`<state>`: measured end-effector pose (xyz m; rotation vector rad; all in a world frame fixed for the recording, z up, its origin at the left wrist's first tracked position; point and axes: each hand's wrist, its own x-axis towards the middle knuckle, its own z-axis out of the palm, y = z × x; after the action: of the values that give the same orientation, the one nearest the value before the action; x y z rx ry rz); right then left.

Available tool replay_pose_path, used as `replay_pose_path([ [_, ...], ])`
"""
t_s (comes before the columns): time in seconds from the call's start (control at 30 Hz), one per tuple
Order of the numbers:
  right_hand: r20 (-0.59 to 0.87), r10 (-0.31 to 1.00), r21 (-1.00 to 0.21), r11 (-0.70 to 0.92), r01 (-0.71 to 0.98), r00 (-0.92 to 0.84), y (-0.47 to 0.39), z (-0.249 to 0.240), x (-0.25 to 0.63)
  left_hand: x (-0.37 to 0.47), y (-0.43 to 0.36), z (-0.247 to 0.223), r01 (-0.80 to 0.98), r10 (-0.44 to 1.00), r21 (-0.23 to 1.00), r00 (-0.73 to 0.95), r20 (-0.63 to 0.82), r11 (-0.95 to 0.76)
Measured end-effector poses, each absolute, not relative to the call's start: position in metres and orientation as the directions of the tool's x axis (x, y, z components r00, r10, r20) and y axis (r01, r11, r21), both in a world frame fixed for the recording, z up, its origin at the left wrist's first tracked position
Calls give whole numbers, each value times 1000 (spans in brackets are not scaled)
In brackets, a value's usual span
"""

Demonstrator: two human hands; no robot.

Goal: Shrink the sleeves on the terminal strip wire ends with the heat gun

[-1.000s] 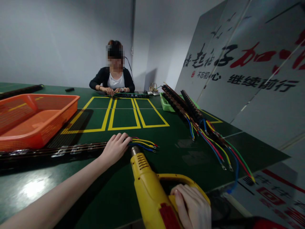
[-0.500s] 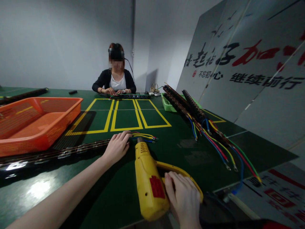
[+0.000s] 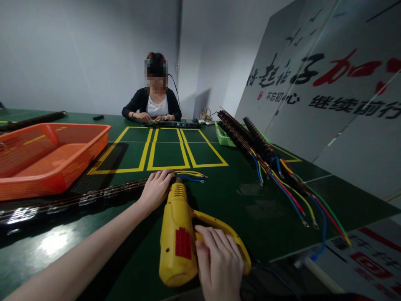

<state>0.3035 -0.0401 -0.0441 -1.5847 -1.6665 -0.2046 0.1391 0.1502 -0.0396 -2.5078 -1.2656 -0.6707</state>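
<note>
My right hand (image 3: 221,255) is wrapped around the handle of a yellow heat gun (image 3: 178,234) with a red label. The nozzle points away from me, close beside the fingers of my left hand (image 3: 157,186). That hand curls over the right end of a long dark wiring harness (image 3: 103,193) with shiny metal parts along it. Beyond the fingertips, red, yellow and blue wires (image 3: 189,174) with ring terminals stick out to the right. The nozzle's tip lies near these wires; whether it touches them I cannot tell.
An orange basket (image 3: 73,167) stands at left. At right, several dark harnesses with coloured wires (image 3: 291,196) lie across a green basket (image 3: 223,136). Across the green table (image 3: 216,200), a person (image 3: 153,98) handles a similar strip (image 3: 178,124). Yellow tape outlines mark the tabletop.
The heat gun and my right hand have shifted left, bringing the nozzle nearer my left hand. My left hand keeps its place on the harness. The view has turned slightly.
</note>
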Motion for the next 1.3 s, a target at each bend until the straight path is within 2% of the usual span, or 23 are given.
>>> replay_pose_path([
  [0.07,605,796,-421,302,855,16,-42,-38,301,139,151,-38,808,693,-19,518,501,-589],
  [0.13,568,820,-379,342,860,-76,-44,-30,299,139,152,-37,802,691,-29,531,491,-596],
  [0.27,443,890,-295,256,921,-106,-40,-14,293,139,153,-34,797,692,-58,556,460,-601],
  [0.37,301,943,-314,239,919,-142,-36,-6,290,141,152,-31,792,689,-68,567,451,-607],
  [0.43,259,954,-341,240,909,-154,-34,-3,291,142,153,-29,795,689,-88,570,448,-600],
  [0.6,236,961,-365,228,903,-147,-35,-1,297,137,158,-30,829,694,-145,536,481,-540],
  [0.73,218,968,-330,194,924,-125,-39,-3,309,131,163,-35,845,686,-124,499,529,-520],
  [0.9,311,942,-226,202,953,-126,-42,-9,331,129,164,-38,817,681,-37,503,533,-575],
  [1.03,404,887,-107,289,951,-224,-46,-13,341,127,168,-38,784,676,19,523,519,-620],
  [1.13,355,907,-97,278,956,-228,-50,-14,341,126,171,-39,760,666,28,551,503,-650],
  [1.3,225,945,-172,280,945,-239,-49,-14,329,127,174,-41,728,638,-6,605,476,-685],
])
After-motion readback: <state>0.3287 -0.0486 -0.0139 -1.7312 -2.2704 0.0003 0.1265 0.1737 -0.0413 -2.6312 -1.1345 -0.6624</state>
